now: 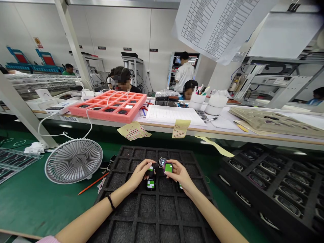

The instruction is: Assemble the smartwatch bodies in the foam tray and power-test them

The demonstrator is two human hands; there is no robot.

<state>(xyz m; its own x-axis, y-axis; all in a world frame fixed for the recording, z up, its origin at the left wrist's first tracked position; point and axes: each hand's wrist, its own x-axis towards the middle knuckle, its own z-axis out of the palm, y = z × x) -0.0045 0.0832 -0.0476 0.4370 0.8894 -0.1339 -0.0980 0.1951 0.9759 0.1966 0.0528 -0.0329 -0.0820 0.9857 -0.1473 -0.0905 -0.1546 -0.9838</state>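
A black foam tray (148,206) with square compartments lies before me. My right hand (178,173) pinches a purple-edged watch (168,167) with a green screen. Over the tray's upper left part, my left hand (141,172) has its fingers closed on a dark watch (150,169), whose screen is partly green. Just below it sits another dark watch (151,184) with a green and white screen. Between my hands is a silver-edged watch (162,162) with a dark screen. Part of one more green screen (180,186) shows beneath my right hand.
A round grey fan (74,161) and an orange stick (93,183) are at the left. Black trays of watches (273,189) stand at the right. The shelf ahead holds a pink foam tray (108,105) and papers (174,114). Several people are beyond it.
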